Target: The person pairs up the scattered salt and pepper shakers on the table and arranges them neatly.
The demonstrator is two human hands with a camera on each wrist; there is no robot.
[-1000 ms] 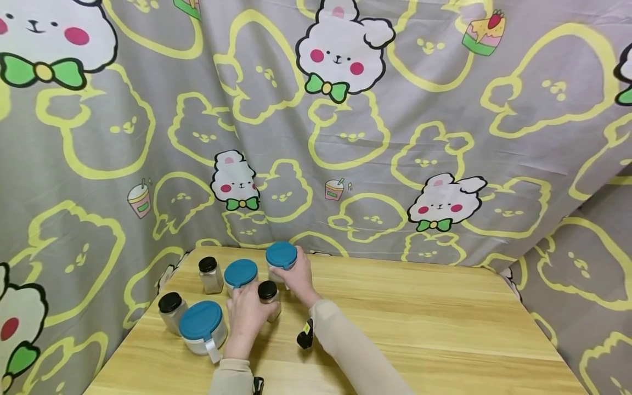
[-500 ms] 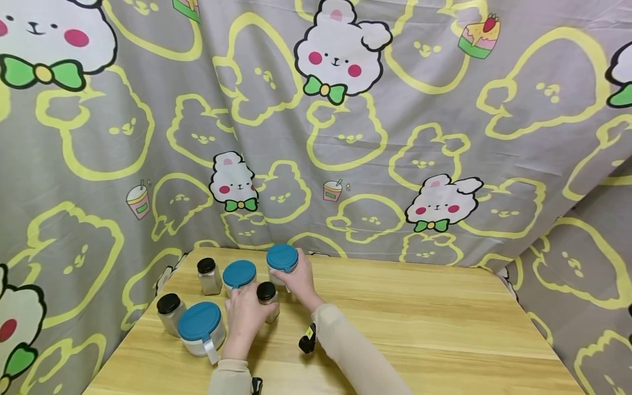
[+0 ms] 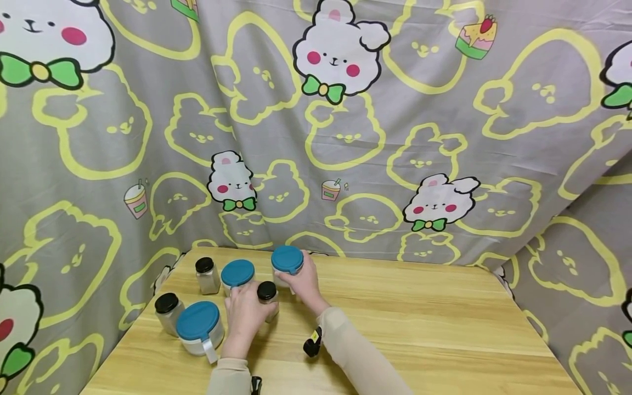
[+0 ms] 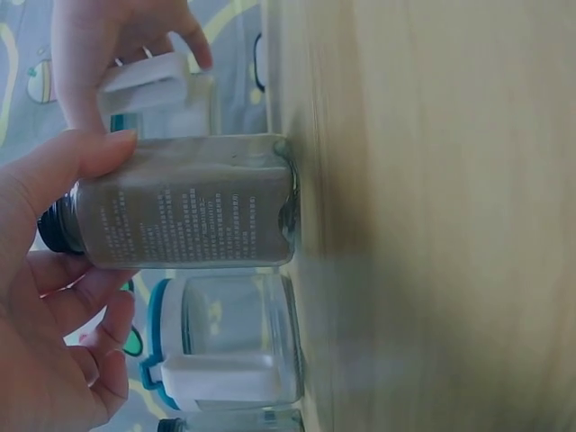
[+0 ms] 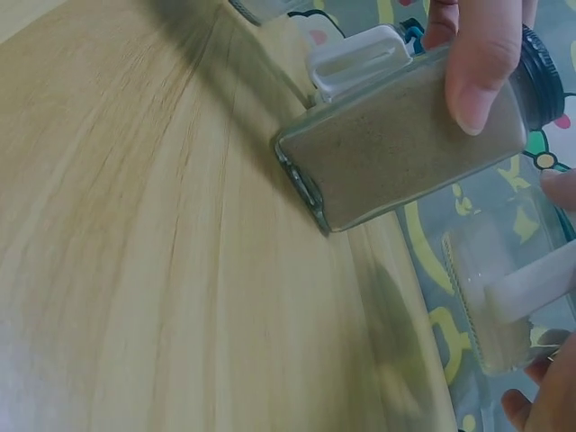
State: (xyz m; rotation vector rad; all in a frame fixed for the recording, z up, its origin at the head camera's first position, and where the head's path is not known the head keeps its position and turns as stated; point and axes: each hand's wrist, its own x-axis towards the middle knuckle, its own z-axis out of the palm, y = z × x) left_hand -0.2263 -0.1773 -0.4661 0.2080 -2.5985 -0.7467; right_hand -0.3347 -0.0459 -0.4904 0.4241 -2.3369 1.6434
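Note:
My left hand (image 3: 245, 312) grips a square glass jar (image 4: 189, 202) of brownish powder with a black lid, upright on the table in the head view. The thumb lies on one side of the jar, fingers on the other. Beyond it, my right hand (image 3: 304, 280) holds a clear canister with a blue lid (image 3: 287, 260) and white handle (image 5: 540, 281). In the left wrist view that canister's base appears raised off the table. Just left of the powder jar stands a second blue-lidded canister (image 3: 238, 272), partly hidden by my left hand.
On the left of the wooden table (image 3: 419, 323) stand a larger blue-lidded canister (image 3: 198, 323) with its white handle forward, and two black-lidded jars, one at the back (image 3: 208, 277) and one nearer (image 3: 169, 312). A patterned curtain (image 3: 345, 219) surrounds the table's back and sides.
My right hand has moved slightly to the right with its blue-lidded canister, away from the second one. My left hand stays on the powder jar, and the view shifts a little.

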